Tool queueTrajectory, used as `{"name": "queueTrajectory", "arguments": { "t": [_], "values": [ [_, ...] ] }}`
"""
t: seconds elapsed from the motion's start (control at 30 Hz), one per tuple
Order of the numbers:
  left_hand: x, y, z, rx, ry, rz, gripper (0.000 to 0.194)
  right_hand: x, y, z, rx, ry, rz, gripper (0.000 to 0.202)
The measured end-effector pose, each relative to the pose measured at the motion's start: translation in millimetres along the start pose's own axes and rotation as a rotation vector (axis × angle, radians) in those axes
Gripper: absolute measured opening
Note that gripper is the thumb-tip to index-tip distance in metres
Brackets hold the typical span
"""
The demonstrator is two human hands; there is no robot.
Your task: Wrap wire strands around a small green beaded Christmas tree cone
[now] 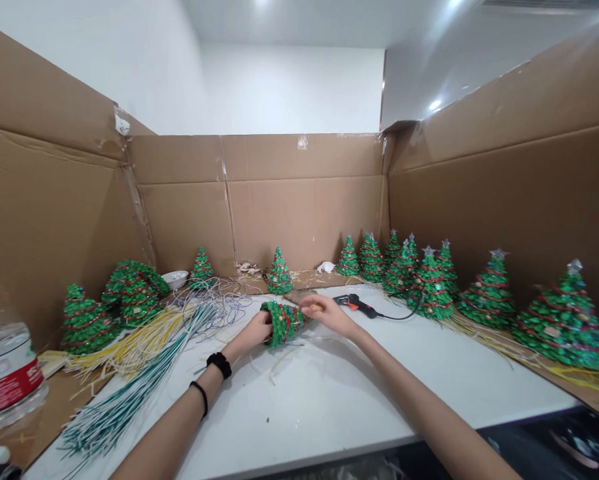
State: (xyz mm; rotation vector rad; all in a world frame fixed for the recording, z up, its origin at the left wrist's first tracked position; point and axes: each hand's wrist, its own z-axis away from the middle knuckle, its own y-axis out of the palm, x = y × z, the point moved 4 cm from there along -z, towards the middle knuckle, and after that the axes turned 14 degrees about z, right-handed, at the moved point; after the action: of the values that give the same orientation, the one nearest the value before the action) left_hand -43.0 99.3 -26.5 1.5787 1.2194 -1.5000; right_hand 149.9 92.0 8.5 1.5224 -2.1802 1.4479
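Observation:
A small green Christmas tree (pixel 285 323) lies tilted on its side above the white tabletop, wound with red garland. My left hand (pixel 257 331) grips it at its wide open base, the fingers partly hidden inside. Near its narrow end, my right hand (pixel 329 313) is closed on a tool with a yellowish handle (pixel 316 308); its exact kind cannot be made out. Just behind the right hand lies a black and orange glue gun (pixel 355 304) with a cable. Another small tree (pixel 279 272) stands upright behind the held one.
Bundles of green cords (pixel 144 380) and yellow cords (pixel 124 340) spread on the left. Several finished trees (pixel 432 287) line the right side, and others (pixel 86 321) stand left. A water bottle (pixel 6 367) is at the left edge. Cardboard walls (pixel 304 213) surround the table.

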Motion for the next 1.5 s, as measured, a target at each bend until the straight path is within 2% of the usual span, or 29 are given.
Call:
{"name": "queueTrajectory", "arguments": {
  "t": [0.27,0.4,0.7,0.93,1.5],
  "values": [
    [-13.6,2.3,9.4,-0.008,-0.024,0.024,0.033,1.7,22.4,4.5,0.051,-0.006,-0.067,0.034],
    [-14.4,4.9,11.9,0.008,-0.045,0.071,0.033,3.6,25.2,5.0,0.054,0.003,-0.100,0.034],
    [1.6,0.7,2.8,-0.016,-0.006,0.050,0.026,-2.7,31.9,3.5,0.057,0.032,-0.170,0.038],
    [-5.6,6.4,4.9,-0.012,0.089,0.029,0.024,-2.7,34.1,3.6,0.001,0.026,-0.144,0.035],
    [-4.5,7.4,4.5,-0.061,0.100,-0.015,0.031,-5.9,39.6,5.8,-0.023,0.016,-0.091,0.025]
  ]
}}
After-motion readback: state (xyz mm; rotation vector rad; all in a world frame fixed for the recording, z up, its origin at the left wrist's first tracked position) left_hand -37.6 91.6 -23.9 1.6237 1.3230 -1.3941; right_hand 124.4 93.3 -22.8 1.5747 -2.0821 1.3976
